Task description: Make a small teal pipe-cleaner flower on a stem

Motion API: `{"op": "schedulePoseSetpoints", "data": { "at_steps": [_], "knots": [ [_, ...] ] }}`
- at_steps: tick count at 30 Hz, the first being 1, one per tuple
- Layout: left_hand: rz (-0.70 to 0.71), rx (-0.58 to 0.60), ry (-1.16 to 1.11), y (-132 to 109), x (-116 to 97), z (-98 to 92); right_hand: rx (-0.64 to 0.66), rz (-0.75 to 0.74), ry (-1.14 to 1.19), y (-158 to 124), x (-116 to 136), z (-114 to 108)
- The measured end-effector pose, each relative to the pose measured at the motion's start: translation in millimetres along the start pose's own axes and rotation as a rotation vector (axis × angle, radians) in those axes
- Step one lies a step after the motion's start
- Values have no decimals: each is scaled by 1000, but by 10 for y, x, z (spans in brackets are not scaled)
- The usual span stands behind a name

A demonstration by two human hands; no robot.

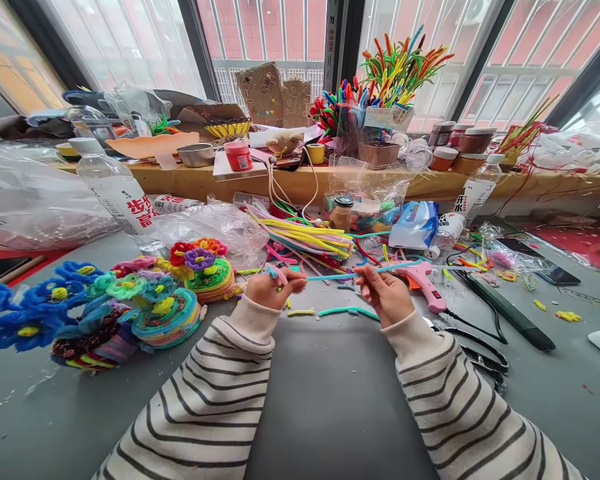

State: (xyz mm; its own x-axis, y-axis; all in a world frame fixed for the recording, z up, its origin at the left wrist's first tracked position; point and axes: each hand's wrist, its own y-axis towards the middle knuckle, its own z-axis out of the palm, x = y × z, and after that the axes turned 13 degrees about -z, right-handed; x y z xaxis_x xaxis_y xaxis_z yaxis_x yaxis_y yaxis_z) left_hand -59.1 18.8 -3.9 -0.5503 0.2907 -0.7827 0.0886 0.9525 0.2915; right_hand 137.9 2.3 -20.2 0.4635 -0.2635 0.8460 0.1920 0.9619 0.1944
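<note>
Both my hands pinch one light-blue pipe cleaner held level above the grey table. My left hand is closed on its left end, where a small blue-and-pink curl sits at the fingertips. My right hand is closed on it further right, and the free end runs on past the pink glue gun. A teal pipe cleaner lies on the table just under my hands. A loose bundle of yellow, pink and green pipe cleaners lies behind them.
Finished pipe-cleaner flowers and coiled discs are heaped at the left, with blue flowers beyond. Black scissors and a black tool lie at the right. Bottles, jars and a pot of upright pipe cleaners crowd the wooden sill.
</note>
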Motion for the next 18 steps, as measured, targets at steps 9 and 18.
{"op": "schedulePoseSetpoints", "data": {
  "at_steps": [9, 18],
  "knots": [
    [-187, -285, 8, 47, -15, -82, -303, -89, 153, 157, 151, -249],
    [-211, -511, -314, 62, -61, -157, -23, -328, -452, 85, 172, -239]
  ]
}}
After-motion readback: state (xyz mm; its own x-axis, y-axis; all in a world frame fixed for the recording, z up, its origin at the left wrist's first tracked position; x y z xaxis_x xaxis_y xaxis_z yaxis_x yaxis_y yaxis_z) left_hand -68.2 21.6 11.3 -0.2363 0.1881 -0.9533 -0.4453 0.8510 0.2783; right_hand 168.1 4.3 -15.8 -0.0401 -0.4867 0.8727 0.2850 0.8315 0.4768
